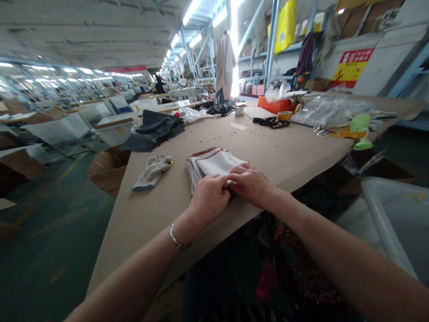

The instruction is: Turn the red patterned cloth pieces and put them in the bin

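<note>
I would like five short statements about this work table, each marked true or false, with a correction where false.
1. Both hands, left hand and right hand, rest on the stack of white cloths. True.
2. A glove lies to the left of the stack. True.
3. The left wrist is bare. False: it wears a bracelet.
4. The dark folded fabric lies under the hands. False: it lies farther back on the table.
5. The orange tray stands at the far side. True.
</note>
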{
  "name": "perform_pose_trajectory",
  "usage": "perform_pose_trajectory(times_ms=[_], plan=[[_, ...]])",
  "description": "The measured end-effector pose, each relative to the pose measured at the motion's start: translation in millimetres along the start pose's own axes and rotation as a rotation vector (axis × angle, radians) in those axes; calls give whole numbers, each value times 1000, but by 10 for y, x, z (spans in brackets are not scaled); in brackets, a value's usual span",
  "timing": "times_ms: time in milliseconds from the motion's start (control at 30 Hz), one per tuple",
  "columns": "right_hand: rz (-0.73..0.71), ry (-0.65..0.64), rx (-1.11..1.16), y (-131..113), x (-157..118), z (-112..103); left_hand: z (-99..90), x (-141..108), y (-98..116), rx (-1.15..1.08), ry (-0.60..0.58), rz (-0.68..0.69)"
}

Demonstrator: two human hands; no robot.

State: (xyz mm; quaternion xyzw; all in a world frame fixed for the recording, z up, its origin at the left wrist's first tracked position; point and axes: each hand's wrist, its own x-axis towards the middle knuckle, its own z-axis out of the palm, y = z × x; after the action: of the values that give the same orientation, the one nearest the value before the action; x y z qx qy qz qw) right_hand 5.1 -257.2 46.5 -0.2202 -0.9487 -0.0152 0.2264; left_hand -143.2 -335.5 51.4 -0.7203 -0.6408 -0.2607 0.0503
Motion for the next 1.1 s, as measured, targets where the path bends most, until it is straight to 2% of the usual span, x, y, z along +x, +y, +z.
perform_pose_trajectory(times_ms=[133, 267, 367, 433, 500, 600, 667, 733, 800, 833, 900, 933, 967, 1000, 1100], plan=[[-2, -61, -209, -141, 38, -11, -126, -160, 37, 120, -11, 7], [253, -52, -336, -68, -23, -101, -175, -367, -33, 186, -24, -30], [411, -74, -276, -99, -167, -180, -75, -484, -155, 69, -3, -147], [407, -62, -187, -220, -336, -189, 35, -524, -204, -150, 43, -271], [383, -77, -112, -383, -558, -132, 134, -547, -170, -529, 130, -442], [414, -232, -46, -573, -934, 71, 230, -584, 44, -1199, 241, -690], [479, -333, 37, -608, -1161, 223, 295, -636, 227, -1494, 217, -791], [585, -307, 269, -582, -1339, 334, 398, -722, 377, -1609, 164, -858], [756, -86, 710, -537, -1464, 391, 532, -840, 482, -1575, 74, -887], [863, 78, 980, -523, -1514, 407, 595, -903, 525, -1523, -15, -878], [1071, 378, 1459, -530, -1607, 425, 675, -1017, 607, -1419, -295, -801], [1124, 435, 1601, -554, -1662, 428, 683, -1055, 648, -1391, -443, -747], [1134, 416, 1666, -590, -1726, 423, 668, -1075, 689, -1393, -562, -700], [1104, 339, 1667, -634, -1799, 402, 637, -1076, 725, -1425, -644, -665], [934, 64, 1503, -768, -2027, 197, 515, -979, 793, -1582, -738, -674]])
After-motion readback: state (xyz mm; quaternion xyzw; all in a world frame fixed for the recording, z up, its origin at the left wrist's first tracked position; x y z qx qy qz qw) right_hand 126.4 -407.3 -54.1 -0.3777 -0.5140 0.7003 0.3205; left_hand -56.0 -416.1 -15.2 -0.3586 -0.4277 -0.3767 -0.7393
